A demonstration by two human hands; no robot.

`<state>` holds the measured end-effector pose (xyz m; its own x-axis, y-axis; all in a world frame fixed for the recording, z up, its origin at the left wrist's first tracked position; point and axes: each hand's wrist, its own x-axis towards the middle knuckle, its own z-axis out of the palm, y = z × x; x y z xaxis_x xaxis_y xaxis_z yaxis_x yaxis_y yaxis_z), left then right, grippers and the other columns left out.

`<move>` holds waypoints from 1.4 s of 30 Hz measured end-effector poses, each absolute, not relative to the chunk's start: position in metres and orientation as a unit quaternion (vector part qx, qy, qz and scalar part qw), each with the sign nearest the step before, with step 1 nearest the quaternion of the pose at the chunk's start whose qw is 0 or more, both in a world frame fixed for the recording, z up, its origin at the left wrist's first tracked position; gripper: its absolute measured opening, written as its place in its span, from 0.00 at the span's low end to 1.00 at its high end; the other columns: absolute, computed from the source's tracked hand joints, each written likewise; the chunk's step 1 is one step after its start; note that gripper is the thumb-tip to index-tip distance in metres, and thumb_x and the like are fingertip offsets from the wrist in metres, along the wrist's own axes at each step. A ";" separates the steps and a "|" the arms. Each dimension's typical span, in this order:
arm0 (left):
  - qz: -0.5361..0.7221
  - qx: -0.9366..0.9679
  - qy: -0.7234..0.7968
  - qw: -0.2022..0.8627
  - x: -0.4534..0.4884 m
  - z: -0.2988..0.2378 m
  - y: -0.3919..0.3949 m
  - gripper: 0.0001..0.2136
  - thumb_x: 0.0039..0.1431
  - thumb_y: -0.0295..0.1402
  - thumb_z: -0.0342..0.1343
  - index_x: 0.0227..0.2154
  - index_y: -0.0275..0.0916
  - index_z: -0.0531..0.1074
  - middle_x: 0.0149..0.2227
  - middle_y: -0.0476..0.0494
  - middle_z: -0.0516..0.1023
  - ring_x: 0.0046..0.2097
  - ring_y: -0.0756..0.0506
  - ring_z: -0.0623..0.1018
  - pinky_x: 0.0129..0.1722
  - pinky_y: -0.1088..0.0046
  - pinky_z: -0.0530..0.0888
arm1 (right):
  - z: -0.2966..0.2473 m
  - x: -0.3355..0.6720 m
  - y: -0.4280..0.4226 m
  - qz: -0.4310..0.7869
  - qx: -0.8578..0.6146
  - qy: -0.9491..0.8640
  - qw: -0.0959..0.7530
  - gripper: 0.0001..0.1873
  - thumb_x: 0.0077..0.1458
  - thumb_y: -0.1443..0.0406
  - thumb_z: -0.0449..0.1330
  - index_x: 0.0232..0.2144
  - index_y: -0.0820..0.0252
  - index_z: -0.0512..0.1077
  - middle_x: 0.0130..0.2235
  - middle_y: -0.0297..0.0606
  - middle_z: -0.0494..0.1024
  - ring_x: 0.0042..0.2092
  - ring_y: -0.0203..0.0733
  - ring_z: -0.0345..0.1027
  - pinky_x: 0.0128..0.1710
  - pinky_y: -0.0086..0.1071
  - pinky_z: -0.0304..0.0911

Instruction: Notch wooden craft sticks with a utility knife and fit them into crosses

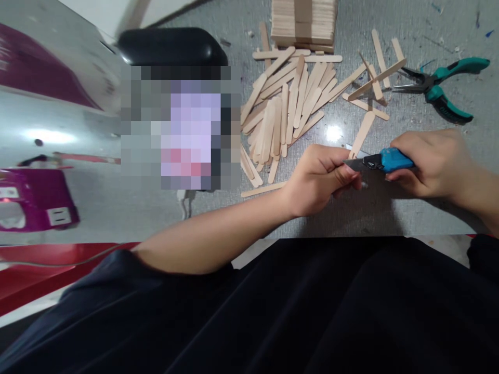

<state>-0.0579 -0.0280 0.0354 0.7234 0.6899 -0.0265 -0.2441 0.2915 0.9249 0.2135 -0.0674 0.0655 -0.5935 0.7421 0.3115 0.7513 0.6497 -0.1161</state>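
My left hand (322, 179) pinches the lower end of a wooden craft stick (362, 135), which slants up and to the right. In my right hand (432, 161) is a blue utility knife (395, 159), gripped with the fingers wrapped round its handle. Its blade points left and meets the stick close to my left thumb and fingertips. A narrow pale strip lies behind the blade, partly hidden. Just beyond both hands, several craft sticks (374, 83) are put together in a crossed shape on the table.
Loose craft sticks (288, 104) lie in a heap beyond my left hand, below a banded bundle of sticks (319, 23). Open teal-handled pliers (432, 85) rest at right. A black case (171, 47), a blurred-out patch and a purple power socket box (37, 200) are at left.
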 end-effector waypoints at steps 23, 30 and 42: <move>0.325 0.530 0.156 0.768 -0.064 0.032 -0.025 0.20 0.76 0.46 0.69 0.31 0.36 0.84 0.21 0.51 0.72 0.19 0.56 0.67 0.20 0.78 0.62 | 0.072 0.226 -0.058 0.173 -0.439 -0.876 0.103 0.39 0.79 0.32 0.39 0.37 0.53 0.71 0.28 0.35 0.74 0.27 0.42 0.62 0.29 0.38 0.50; 0.257 0.487 0.077 0.831 -0.065 0.037 -0.021 0.19 0.75 0.43 0.70 0.30 0.35 0.85 0.22 0.49 0.75 0.19 0.55 0.68 0.20 0.79 0.64 | 0.068 0.232 -0.057 0.223 -0.392 -0.885 0.119 0.37 0.80 0.33 0.41 0.39 0.51 0.72 0.29 0.33 0.74 0.29 0.42 0.65 0.32 0.39 0.53; 0.159 0.432 0.013 0.888 -0.061 0.023 -0.019 0.24 0.74 0.51 0.70 0.27 0.38 0.83 0.27 0.42 0.86 0.17 0.55 0.71 0.18 0.81 0.71 | 0.055 0.227 -0.061 0.271 -0.360 -0.880 0.153 0.34 0.81 0.35 0.42 0.42 0.49 0.73 0.31 0.33 0.76 0.29 0.43 0.66 0.31 0.39 0.55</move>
<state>-0.0607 -0.0195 0.0233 0.9491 0.2935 0.1145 -0.2711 0.5757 0.7714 0.2269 -0.0615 0.0547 -0.6942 0.7158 0.0750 0.5493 0.5943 -0.5874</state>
